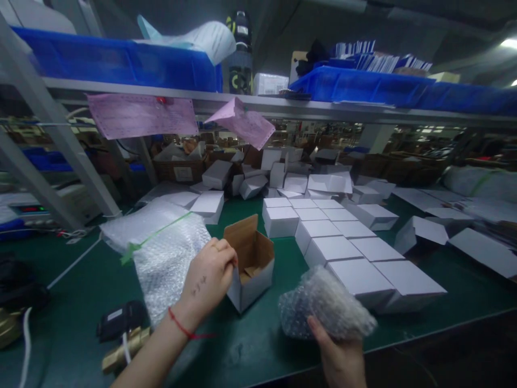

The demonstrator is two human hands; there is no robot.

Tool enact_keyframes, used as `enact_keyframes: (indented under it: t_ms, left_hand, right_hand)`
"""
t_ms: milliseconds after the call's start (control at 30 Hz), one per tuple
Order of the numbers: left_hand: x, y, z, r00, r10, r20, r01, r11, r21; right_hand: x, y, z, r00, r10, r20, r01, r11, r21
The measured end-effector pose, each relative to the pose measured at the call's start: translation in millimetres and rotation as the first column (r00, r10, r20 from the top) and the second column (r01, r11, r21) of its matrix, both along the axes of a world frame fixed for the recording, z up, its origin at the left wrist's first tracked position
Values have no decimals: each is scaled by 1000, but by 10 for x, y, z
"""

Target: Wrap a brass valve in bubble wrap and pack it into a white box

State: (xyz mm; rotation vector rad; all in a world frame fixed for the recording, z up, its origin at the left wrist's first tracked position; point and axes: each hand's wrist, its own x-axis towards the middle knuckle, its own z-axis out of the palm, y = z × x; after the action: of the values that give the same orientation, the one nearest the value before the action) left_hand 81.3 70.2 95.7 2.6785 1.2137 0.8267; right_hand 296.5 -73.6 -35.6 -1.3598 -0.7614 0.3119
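Note:
An open white cardboard box [252,291] with a brown inside stands on the green table. My left hand [214,267] is closed at its left edge, fingers pinched on the box's side or flap. Some folded cardboard shows inside the box. To the right, my right hand [341,353] grips a bundle wrapped in bubble wrap [327,304], held just above the table's near side; what is inside the wrap cannot be made out. Flat bubble wrap sheets [169,253] with a green strip lie left of the box, partly behind my left hand.
Closed white boxes [339,245] stand in rows right of the open box. A brass fitting with a black part [123,323] lies at the near left. More white boxes [294,183] are heaped behind. A shelf with blue bins [133,64] crosses above, with pink papers [145,116] hanging.

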Motion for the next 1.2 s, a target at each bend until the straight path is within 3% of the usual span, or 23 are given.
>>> enact_keyframes:
  t_ms: [67, 133, 167, 233, 300, 333, 400, 500, 567, 633, 733, 800, 900, 967, 1033, 1067, 1133, 1167, 1200]
  left_hand:
    - [-121, -246, -9, 980, -193, 54, 191, 981, 28]
    - [-197, -443, -34, 924, -371, 91, 364, 928, 81]
    - [-224, -517, -51, 899, -426, 98, 416, 903, 104]
    - [-273, -617, -93, 885, -455, 102, 443, 888, 119]
    - [-320, -675, -139, 882, -452, 131, 438, 891, 121]
    - [-344, -698, -162, 882, -447, 150, 431, 893, 129]
    - [-384, -742, -202, 885, -433, 172, 409, 899, 154]
    - [-423, -814, -240, 894, -409, 185, 383, 909, 162]
    - [-440, -853, -246, 894, -403, 196, 379, 913, 148]
    - [-457, -871, -239, 893, -403, 202, 382, 914, 137]
    - [-482, -859, -219, 892, -399, 214, 381, 916, 123]
    - [-493, -832, -209, 889, -402, 221, 382, 915, 126]
    - [-524, -796, -212, 889, -410, 203, 388, 911, 140]
    - [-578, -797, -242, 906, -380, 185, 359, 923, 138]
    - [-656, -837, -306, 934, -305, 185, 279, 948, 152]
    - [-693, -874, -352, 949, -242, 202, 210, 963, 169]
    - [-728, -979, -462, 957, -100, 272, 46, 979, 198]
    - [-717, -1040, -521, 948, -51, 314, -14, 979, 202]
    - [-684, -1101, -577, 938, -18, 348, -53, 980, 193]
  right_hand:
    - [35, -95, 252, 958, -51, 284, 53, 999, -1]
    - [41, -120, 564, 889, 21, 458, -41, 999, 34]
    - [28, -106, 718, 814, 66, 577, -139, 987, 82]
    - [-36, -48, 977, 586, 121, 802, -351, 929, 117]
    - [-142, 15, 1143, 385, 138, 912, -440, 897, 50]
    - [-202, 37, 1194, 324, 172, 930, -447, 895, -9]
    - [-319, 58, 1259, 258, 315, 913, -439, 880, -180]
    - [-438, 43, 1348, 191, 584, 789, -426, 774, -469]
    - [-465, 25, 1415, 151, 668, 728, -386, 719, -579]
    - [-460, 15, 1457, 111, 625, 773, -368, 748, -552]
    - [-446, 26, 1409, 73, 450, 890, -414, 826, -384]
    - [-464, 44, 1297, 24, 422, 906, -442, 818, -369]
    - [-495, 56, 1113, -76, 497, 865, -421, 770, -479]
    - [-464, 43, 1059, -65, 554, 830, -470, 717, -515]
    - [-376, 29, 1071, 47, 606, 794, -593, 657, -466]
    - [-319, 34, 1088, 166, 608, 776, -642, 664, -383]
    - [-214, 85, 1105, 473, 597, 648, -638, 739, -216]
    - [-177, 134, 1094, 609, 603, 515, -617, 768, -169]
    - [-153, 197, 1069, 697, 634, 334, -622, 767, -158]
